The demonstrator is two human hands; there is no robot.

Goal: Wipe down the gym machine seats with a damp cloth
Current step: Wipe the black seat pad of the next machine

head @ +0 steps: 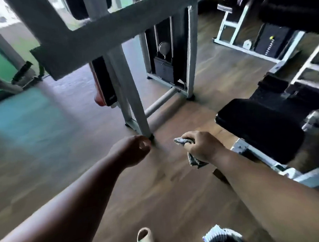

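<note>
**Right hand nearer the seat**

Clearly the black seat pad (260, 126) lies to the right of the right hand (202, 146), its long axis running away rightward. This grip holds the bunched cloth (182, 141). The left hand (132, 150) hangs loosely curled and holds nothing, farther off.

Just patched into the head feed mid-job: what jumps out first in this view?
The two bare forearms reaching into the middle: the right hand grips a crumpled grey cloth, while the left hand holds nothing, its fingers loosely curled. Just right of the cloth sits a black padded seat on a white frame, not yet touched. Ahead looms a grey machine frame standing on the wooden floor.
</note>
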